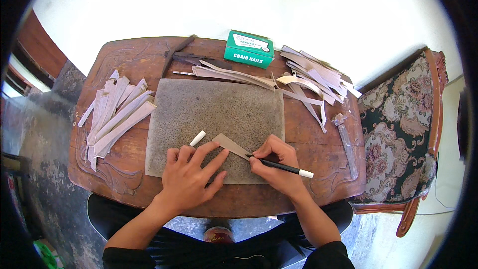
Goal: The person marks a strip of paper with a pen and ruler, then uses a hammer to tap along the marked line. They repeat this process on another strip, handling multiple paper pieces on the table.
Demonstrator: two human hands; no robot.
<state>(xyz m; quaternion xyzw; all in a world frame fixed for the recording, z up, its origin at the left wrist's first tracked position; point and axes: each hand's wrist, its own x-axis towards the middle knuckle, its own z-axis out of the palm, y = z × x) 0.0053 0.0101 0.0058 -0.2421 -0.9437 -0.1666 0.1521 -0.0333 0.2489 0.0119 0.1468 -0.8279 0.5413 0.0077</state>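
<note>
My right hand (275,165) grips a black marker pen (279,166) with a white end. Its tip touches a narrow, tapered grey-beige strip (232,146) that lies slantwise on a speckled grey mat (219,109). With fingers spread, my left hand (194,174) rests on the mat, index and middle fingertips at the strip's left end and edge. A white pen cap (197,138) lies just beyond the left fingers.
On the carved wooden table (323,154) are a left pile of strips (117,114), a right pile (313,77), and more strips (234,74) behind the mat. A green box (249,50), a dark-bladed knife (177,55) and a hammer (345,144) lie around. A floral chair (398,129) stands right.
</note>
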